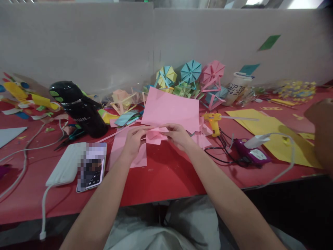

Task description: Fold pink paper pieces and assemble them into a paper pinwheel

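Note:
Between my two hands is a small folded piece of pink paper [155, 136], held just above the red tabletop. My left hand [134, 139] pinches its left side, and my right hand [178, 134] grips the right side with thumb and fingers together. Under and beside my left hand lies a flat pink sheet [139, 156]. Behind the hands a larger pink sheet [171, 107] leans up against a row of paper models. The exact folds are partly covered by my fingers.
A yellow glue gun [213, 122] with a black cord lies right, by a purple power socket [253, 152] and yellow sheets [281, 139]. Left are a black bottle [83, 113], a phone [92, 166] and a white power bank [67, 163]. Paper umbrellas [191, 72] stand behind. Another person's arm [322, 132] is at right.

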`<state>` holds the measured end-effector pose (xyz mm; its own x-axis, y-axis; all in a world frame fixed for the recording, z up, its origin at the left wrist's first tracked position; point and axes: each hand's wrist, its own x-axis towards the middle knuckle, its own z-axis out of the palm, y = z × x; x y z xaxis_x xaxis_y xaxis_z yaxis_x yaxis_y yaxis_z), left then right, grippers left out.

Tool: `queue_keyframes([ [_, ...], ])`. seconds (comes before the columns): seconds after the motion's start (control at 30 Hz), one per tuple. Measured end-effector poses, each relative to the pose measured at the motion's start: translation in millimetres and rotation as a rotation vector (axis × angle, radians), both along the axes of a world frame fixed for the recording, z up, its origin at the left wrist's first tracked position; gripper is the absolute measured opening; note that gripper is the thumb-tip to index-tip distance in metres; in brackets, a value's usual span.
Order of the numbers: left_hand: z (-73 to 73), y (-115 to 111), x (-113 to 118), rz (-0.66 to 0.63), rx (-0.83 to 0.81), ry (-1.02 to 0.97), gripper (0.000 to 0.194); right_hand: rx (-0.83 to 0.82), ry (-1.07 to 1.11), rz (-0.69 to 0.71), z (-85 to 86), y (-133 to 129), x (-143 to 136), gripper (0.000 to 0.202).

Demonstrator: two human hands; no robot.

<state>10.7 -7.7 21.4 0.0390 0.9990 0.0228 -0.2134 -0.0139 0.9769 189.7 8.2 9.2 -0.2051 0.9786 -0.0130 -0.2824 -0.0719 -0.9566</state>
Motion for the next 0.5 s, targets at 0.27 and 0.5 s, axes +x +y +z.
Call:
queue_keyframes([
  [0.27, 0.6, 1.7, -0.2, -0.016, -0.005, 0.063, 0.03, -0.016, 0.016, -0.026, -3.4, 2.9, 0.8, 0.023],
  [0.5, -3.6, 5.0, -4.2, 0.051, 0.021, 0.101, 0.036, -0.138, 0.076, -0.022, 8.4, -1.8, 3.8, 0.038],
])
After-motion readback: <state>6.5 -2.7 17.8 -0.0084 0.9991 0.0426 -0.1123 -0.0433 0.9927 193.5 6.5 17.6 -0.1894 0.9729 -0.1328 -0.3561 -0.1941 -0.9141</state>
